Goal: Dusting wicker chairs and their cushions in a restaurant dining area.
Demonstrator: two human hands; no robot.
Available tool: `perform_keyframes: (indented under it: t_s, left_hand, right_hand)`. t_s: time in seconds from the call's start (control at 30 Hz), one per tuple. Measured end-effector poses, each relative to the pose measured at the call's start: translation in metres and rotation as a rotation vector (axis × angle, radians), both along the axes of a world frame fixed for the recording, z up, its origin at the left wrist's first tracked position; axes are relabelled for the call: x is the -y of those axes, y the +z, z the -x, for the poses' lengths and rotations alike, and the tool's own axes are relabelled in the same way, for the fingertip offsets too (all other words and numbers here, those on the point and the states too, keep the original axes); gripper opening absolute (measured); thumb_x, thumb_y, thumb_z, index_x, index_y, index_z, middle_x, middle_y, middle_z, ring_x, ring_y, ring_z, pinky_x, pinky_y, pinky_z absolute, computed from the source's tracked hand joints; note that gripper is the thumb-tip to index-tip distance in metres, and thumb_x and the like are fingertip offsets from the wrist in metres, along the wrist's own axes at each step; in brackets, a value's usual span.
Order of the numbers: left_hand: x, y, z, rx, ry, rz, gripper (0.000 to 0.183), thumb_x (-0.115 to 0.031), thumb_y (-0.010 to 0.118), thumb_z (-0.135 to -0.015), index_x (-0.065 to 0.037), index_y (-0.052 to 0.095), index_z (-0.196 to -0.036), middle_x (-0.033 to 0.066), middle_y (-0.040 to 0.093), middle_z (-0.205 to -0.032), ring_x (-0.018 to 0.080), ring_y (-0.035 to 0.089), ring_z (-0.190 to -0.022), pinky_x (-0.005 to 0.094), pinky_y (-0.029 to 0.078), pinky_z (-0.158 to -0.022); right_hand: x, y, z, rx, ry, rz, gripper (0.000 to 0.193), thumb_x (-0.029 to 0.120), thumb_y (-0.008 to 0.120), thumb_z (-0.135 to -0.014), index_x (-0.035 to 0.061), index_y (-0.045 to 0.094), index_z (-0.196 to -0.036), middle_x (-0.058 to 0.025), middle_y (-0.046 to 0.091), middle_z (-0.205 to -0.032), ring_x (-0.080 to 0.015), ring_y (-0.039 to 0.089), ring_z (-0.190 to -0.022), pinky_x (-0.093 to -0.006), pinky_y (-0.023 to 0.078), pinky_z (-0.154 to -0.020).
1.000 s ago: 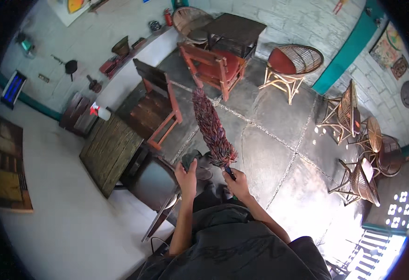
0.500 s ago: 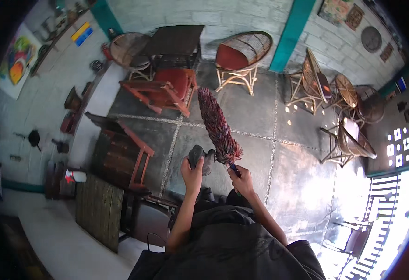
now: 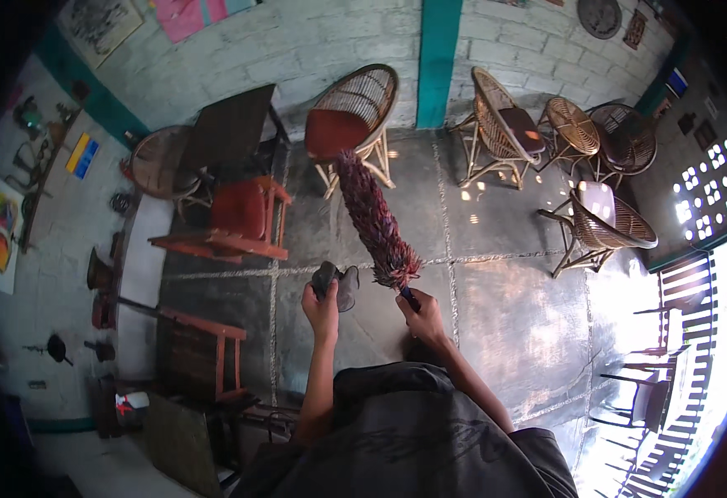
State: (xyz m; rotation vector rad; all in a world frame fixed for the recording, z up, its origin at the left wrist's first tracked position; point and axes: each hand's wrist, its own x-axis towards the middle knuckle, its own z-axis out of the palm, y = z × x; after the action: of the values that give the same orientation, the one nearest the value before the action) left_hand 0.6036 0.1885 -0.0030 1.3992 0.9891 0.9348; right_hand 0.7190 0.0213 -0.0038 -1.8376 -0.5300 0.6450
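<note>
My right hand (image 3: 423,318) is closed round the dark handle of a feather duster (image 3: 373,222). The duster's reddish-brown, purplish feathers point away from me, tilted to the left, above the floor. My left hand (image 3: 321,311) grips a dark grey object (image 3: 347,290) with a rounded, lobed outline; its kind I cannot make out. This object is held just left of the duster's lower feathers, apart from them. Both hands are out in front of my body at about the same height.
Ahead stand a rattan chair with a red cushion (image 3: 330,133), a dark table (image 3: 229,124) and a wooden red-seated chair (image 3: 239,212). More rattan chairs (image 3: 496,124) are at the right. A wooden chair (image 3: 197,349) and a small table (image 3: 182,440) are close at left.
My view has turned to the right, so the furniture and pillar appear farther left. Both hands keep their hold on the duster and the grey object.
</note>
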Motion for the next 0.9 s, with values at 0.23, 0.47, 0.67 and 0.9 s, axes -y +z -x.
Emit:
perform_keyframes:
  t_s: [0.23,0.47,0.67,0.9]
  left_hand:
    - [0.019,-0.010,-0.119,0.040,-0.039,-0.007,0.017,-0.011,0.066,-0.082,0.001,0.056,-0.089,0.0010,0.058,-0.083,0.0091,0.051,-0.075,0.0250,0.042,-0.070]
    - [0.025,0.001,-0.245,0.015,-0.239,0.061,0.017,-0.013,0.066,-0.082,-0.002,0.057,-0.091,-0.0004,0.059,-0.086,0.0078,0.052,-0.079,0.0233,0.040,-0.072]
    - [0.017,-0.025,-0.358,-0.058,-0.373,0.023,0.018,-0.012,0.067,-0.080,-0.001,0.056,-0.089,-0.0008,0.056,-0.081,0.0077,0.050,-0.076,0.0240,0.041,-0.069]
    - [0.017,-0.013,-0.481,-0.041,-0.495,-0.014,0.025,-0.019,0.069,-0.078,0.001,0.055,-0.085,0.0062,0.058,-0.077,0.0139,0.053,-0.071,0.0306,0.044,-0.066]
  right_hand:
    - [0.024,0.010,-0.109,-0.026,-0.001,0.042,0.026,0.023,0.060,-0.084,-0.0014,0.056,-0.079,-0.0111,0.046,-0.054,-0.0151,0.042,-0.049,-0.0347,0.037,-0.048]
    - [0.033,0.003,-0.203,-0.027,-0.068,0.007,0.029,0.027,0.058,-0.088,0.0014,0.053,-0.076,0.0000,0.046,-0.052,-0.0062,0.044,-0.046,-0.0268,0.036,-0.042]
    - [0.026,0.003,-0.278,-0.098,-0.219,0.069,0.027,0.023,0.057,-0.086,-0.0029,0.056,-0.081,-0.0094,0.047,-0.052,-0.0118,0.044,-0.046,-0.0332,0.037,-0.045]
    - [0.038,-0.012,-0.365,-0.155,-0.405,0.025,0.026,0.022,0.057,-0.086,-0.0037,0.058,-0.083,-0.0044,0.048,-0.055,-0.0084,0.042,-0.053,-0.0303,0.036,-0.049]
